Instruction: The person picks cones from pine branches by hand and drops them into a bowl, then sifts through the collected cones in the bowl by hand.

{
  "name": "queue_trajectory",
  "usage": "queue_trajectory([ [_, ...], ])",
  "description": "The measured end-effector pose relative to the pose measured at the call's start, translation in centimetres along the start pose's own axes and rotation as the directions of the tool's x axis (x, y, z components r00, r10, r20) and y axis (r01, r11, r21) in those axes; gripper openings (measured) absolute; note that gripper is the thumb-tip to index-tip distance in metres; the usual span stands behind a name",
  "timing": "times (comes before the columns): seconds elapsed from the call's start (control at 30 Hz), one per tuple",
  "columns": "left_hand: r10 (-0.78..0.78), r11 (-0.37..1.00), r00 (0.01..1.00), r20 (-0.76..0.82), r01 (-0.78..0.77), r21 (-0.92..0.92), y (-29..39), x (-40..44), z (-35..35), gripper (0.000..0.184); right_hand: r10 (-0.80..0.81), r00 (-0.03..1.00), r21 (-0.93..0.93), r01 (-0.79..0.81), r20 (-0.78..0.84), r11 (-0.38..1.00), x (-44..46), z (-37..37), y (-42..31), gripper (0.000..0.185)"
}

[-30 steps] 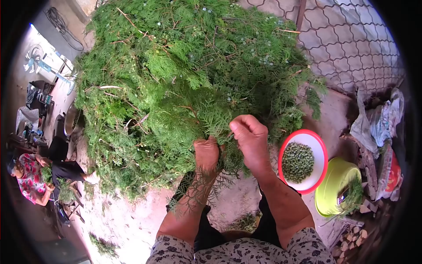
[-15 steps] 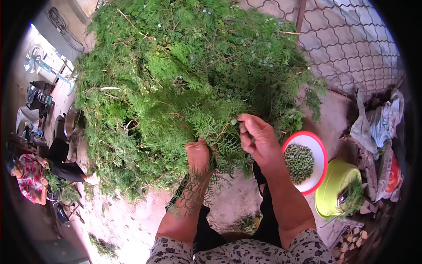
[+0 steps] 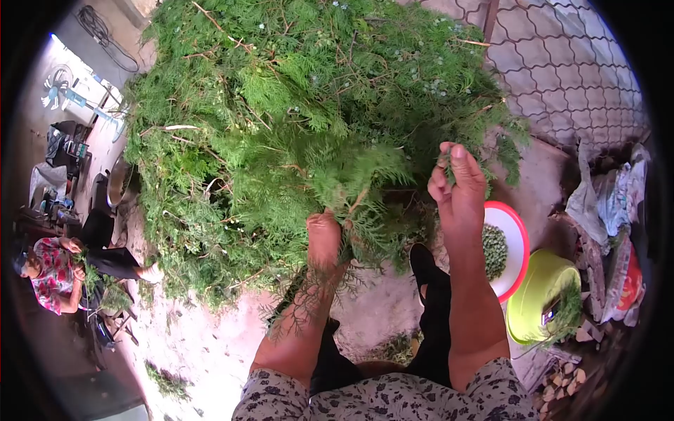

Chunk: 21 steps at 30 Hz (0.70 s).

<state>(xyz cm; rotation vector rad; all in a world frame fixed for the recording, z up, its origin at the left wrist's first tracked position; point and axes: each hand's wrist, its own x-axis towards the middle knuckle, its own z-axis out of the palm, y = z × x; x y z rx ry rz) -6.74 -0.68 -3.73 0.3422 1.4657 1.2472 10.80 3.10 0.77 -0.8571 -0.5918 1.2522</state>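
Observation:
My left hand [image 3: 324,238] is closed around the stem of a leafy evergreen branch [image 3: 361,200], its feathery sprays blurred by movement. Some thin sprigs trail down over the left wrist. To the right of the branch, my right hand [image 3: 463,182] is raised with thumb and fingers pinched together. A bit of green shows at the fingers, but I cannot make out what it is. Below that hand stands a white bowl with a red rim [image 3: 525,242], holding many small round green cones [image 3: 494,252]; my right forearm hides its left part.
A large heap of evergreen branches [image 3: 232,105] fills the area ahead. On the right are a lime-green tub [image 3: 523,302], plastic sacks [image 3: 611,203], firewood [image 3: 562,386] and wire mesh [image 3: 569,84]. At left, a seated person [image 3: 56,274] handles greenery near a fan [image 3: 60,88].
My right hand has moved right and up, away from the branch and its round green cone. My left hand keeps its hold on the branch, shifted slightly. The view has turned a little.

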Motion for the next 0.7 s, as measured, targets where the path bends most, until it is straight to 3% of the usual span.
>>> queue_trajectory([
  [0.07, -0.07, 0.904, 0.965, 0.251, 0.168, -0.393, 0.1, 0.9, -0.2, 0.023, 0.042, 0.999, 0.107, -0.043, 0.013, 0.993, -0.1, 0.0, 0.2, 0.016],
  [0.1, -0.033, 0.837, 0.887, 0.46, 0.277, -0.472, 0.3, 0.9, -0.6, 0.027, 0.191, 0.978, 0.203, -0.204, 0.081, 0.958, -0.2, -0.3, 0.5, 0.014],
  [0.13, -0.034, 0.835, 0.888, 0.46, 0.278, -0.475, 0.2, 1.0, -0.6, 0.027, 0.326, 0.931, 0.284, -0.361, 0.163, 0.888, -0.3, -0.4, 0.7, 0.012],
  [0.2, 0.134, 0.869, 0.813, 0.567, 0.179, -0.462, 0.3, 1.4, -0.6, 0.027, 0.355, 0.913, 0.292, -0.402, 0.203, 0.868, -0.7, -0.2, 1.0, 0.009],
  [0.27, 0.146, 0.858, 0.807, 0.572, 0.184, -0.479, 0.9, 0.4, 0.2, 0.034, 0.318, 0.902, 0.128, -0.366, 0.292, 0.922, -1.0, 0.1, 1.2, 0.008],
  [0.33, 0.177, 0.848, 0.849, 0.498, 0.125, -0.516, 1.8, -0.7, 0.9, 0.032, 0.339, 0.908, 0.087, -0.369, 0.247, 0.925, -1.5, 0.8, 0.8, 0.011],
  [0.43, 0.157, 0.85, 0.83, 0.535, 0.162, -0.501, 1.4, -0.2, 0.9, 0.033, 0.193, 0.919, -0.25, -0.109, 0.344, 0.962, -2.0, 0.8, -0.1, 0.019],
  [0.47, 0.153, 0.845, 0.834, 0.53, 0.168, -0.508, 1.4, -0.3, 0.9, 0.033, 0.195, 0.918, -0.25, -0.111, 0.344, 0.962, -2.2, 0.9, -0.3, 0.019],
  [0.53, 0.146, 0.872, 0.839, 0.524, 0.141, -0.469, 1.4, -0.1, 0.9, 0.033, 0.231, 0.922, -0.017, -0.238, 0.309, 0.971, -2.3, 1.4, -0.9, 0.023],
  [0.7, 0.113, 0.938, 0.813, 0.571, 0.102, -0.331, 1.3, 0.0, 0.2, 0.033, 0.216, 0.918, 0.087, -0.258, 0.334, 0.962, -1.4, 0.2, 1.2, 0.039],
])
